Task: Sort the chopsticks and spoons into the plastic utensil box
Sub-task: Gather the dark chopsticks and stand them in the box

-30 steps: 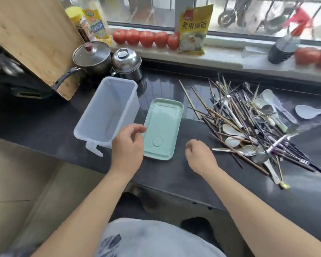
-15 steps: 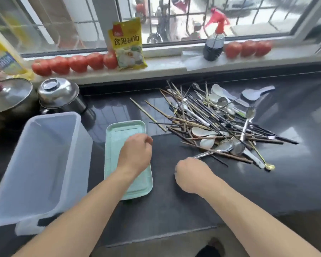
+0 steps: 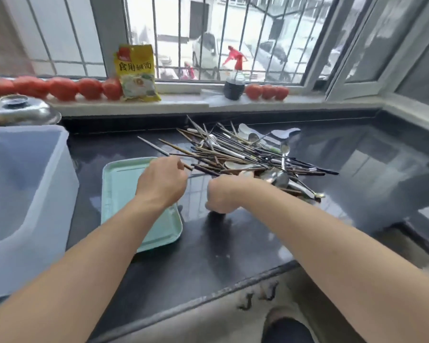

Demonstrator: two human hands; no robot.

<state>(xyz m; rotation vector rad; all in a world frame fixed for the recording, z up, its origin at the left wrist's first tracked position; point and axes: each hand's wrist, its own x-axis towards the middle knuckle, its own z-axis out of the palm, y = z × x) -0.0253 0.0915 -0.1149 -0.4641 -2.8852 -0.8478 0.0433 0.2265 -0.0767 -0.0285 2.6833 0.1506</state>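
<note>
The chopsticks and spoons (image 3: 243, 154) lie heaped on the tabletop (image 3: 233, 243), long axes mostly crosswise; left hand (image 3: 161, 184) pinches a chopstick tip; right hand (image 3: 223, 194), curled, touches the heap's near edge; plastic utensil box (image 3: 22, 194) far left.

Both hands are now further forward at the near edge of the utensil pile (image 3: 245, 154): left hand (image 3: 162, 183), previously over the green lid (image 3: 124, 194), touches a chopstick end; right hand (image 3: 227, 194) meets the spoons

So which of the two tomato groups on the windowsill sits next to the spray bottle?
The smaller group of tomatoes, just right of the spray bottle. The longer row of tomatoes lies left of the yellow packet, away from the bottle.
</note>
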